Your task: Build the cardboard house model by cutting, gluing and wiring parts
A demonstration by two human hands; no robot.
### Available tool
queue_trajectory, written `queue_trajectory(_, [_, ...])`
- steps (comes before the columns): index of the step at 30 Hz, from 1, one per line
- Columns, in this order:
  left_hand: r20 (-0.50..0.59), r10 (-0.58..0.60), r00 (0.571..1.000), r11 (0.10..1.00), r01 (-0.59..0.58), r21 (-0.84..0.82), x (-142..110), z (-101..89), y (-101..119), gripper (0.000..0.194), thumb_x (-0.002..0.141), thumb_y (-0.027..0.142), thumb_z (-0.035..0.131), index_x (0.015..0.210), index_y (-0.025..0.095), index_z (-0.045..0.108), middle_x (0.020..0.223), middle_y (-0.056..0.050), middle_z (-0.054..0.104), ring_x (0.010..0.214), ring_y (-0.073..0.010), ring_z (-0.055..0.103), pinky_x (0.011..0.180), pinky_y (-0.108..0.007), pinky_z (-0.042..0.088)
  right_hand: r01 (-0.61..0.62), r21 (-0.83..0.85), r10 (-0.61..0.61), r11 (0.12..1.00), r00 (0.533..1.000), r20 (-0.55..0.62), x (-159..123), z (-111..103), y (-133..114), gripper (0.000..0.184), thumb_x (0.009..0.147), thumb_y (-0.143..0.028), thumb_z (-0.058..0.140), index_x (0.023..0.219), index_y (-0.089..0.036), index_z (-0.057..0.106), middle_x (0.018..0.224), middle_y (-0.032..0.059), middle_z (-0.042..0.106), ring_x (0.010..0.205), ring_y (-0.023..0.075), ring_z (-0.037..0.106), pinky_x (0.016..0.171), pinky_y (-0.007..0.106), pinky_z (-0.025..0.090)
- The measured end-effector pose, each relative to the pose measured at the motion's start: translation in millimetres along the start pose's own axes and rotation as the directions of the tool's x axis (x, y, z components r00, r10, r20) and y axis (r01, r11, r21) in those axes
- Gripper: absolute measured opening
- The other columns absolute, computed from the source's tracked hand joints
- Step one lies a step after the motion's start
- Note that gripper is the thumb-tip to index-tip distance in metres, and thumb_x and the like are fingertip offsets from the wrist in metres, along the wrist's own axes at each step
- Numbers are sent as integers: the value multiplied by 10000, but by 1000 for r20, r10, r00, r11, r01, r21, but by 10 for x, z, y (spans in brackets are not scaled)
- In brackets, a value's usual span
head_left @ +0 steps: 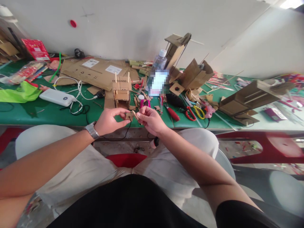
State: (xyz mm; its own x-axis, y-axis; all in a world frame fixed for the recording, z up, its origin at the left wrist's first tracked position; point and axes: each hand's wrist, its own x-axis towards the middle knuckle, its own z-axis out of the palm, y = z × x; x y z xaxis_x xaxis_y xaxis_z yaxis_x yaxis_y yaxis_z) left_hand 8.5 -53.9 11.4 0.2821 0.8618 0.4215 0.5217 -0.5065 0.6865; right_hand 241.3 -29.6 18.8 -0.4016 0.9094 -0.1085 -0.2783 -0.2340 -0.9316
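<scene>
My right hand pinches a small folded strip of cardboard between thumb and fingers, just above the table's front edge. From the other side, my left hand curves its thumb and index finger around a small brown cardboard piece, close against the strip. Whether the two pieces are joined is too small to tell. Right behind my hands stands a little cardboard structure with sticks. A pink object with a white cap lies partly hidden behind my right hand.
On the green table lie a white power bank, flattened cardboard, red-handled scissors, yellow-handled scissors and a pink glue gun. A lit phone leans by a bottle. A tall cardboard model stands right.
</scene>
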Motion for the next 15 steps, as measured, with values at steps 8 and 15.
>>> queue_trajectory(8, [-32, 3, 999, 1000, -3, -9, 2, 11, -15, 321, 886, 368, 852, 1160, 202, 838, 847, -28, 832, 757, -177, 766, 811, -295, 631, 3, 25, -3, 1000, 1000, 9, -23, 10, -40, 694, 594, -537, 1059, 800, -240, 467, 673, -94, 503, 574, 77, 437, 568, 246, 321])
queue_trajectory(15, [-27, 2, 1000, 1000, -3, -19, 5, -20, 2, 335, 892, 382, 850, 1180, 212, 832, 861, -31, 832, 774, -182, 766, 826, -304, 629, -48, 104, 43, 993, 998, 51, -53, 29, -112, 658, 591, -494, 1048, 839, -255, 487, 681, -85, 504, 586, 99, 392, 589, 275, 291])
